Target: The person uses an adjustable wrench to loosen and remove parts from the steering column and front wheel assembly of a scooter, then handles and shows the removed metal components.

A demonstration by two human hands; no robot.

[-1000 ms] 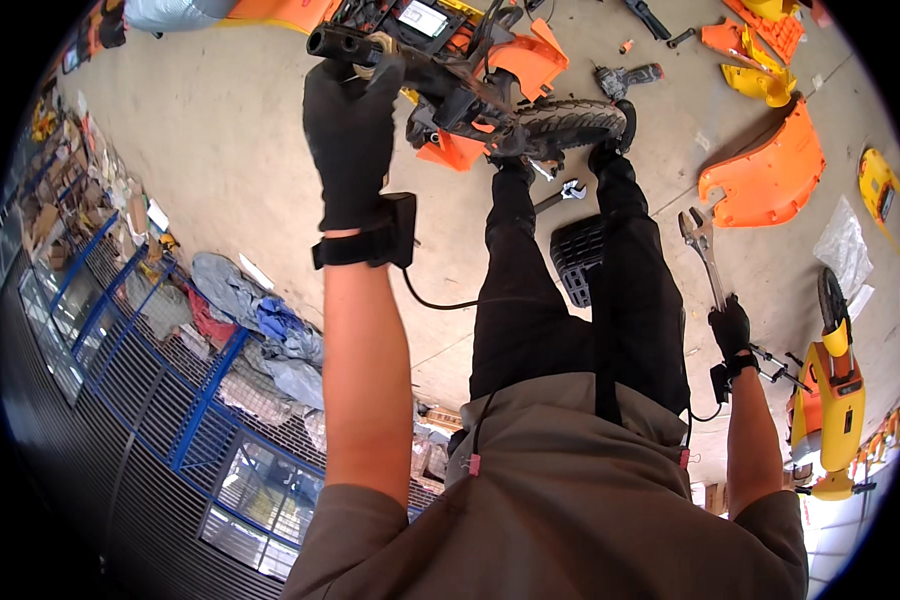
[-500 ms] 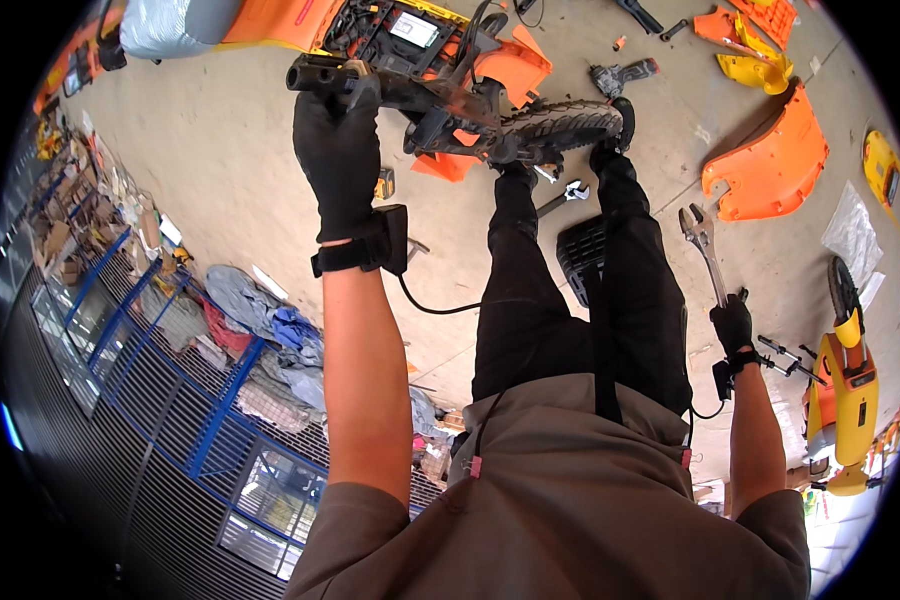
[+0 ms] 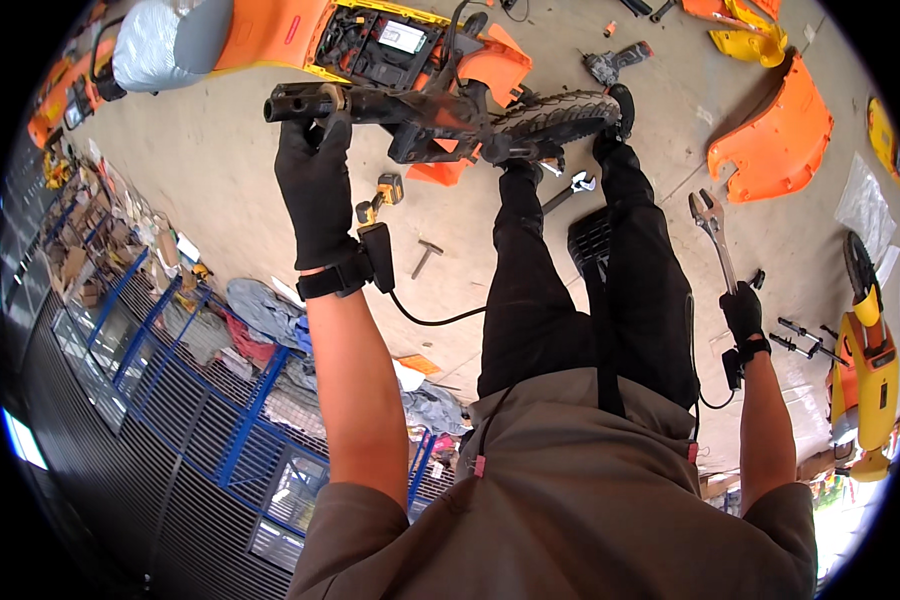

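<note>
My left hand point(image 3: 313, 190), in a black glove, is closed on the black steering tube point(image 3: 390, 108) of a scooter. Its fingertips sit by a ring near the tube's free end. The tube runs right toward a front wheel point(image 3: 560, 115) with a knobby tyre, lying in front of my feet. Out to my right, my gloved right hand point(image 3: 742, 312) is wrapped round the handle of a large adjustable wrench point(image 3: 715, 235). That wrench's jaws point away from me, apart from the scooter. A second adjustable wrench point(image 3: 570, 192) lies on the floor between my legs.
The scooter's orange body point(image 3: 270, 35) with exposed wiring lies ahead. A yellow-and-black power tool point(image 3: 380, 197) and a hammer point(image 3: 427, 257) lie near my left arm. A grey drill point(image 3: 618, 63), an orange panel point(image 3: 780, 130) and a yellow scooter point(image 3: 878, 390) are farther right.
My left hand and the tube end have shifted slightly left in the view, uncovering the yellow power tool and hammer. The right hand still holds its wrench, now a little lower.
</note>
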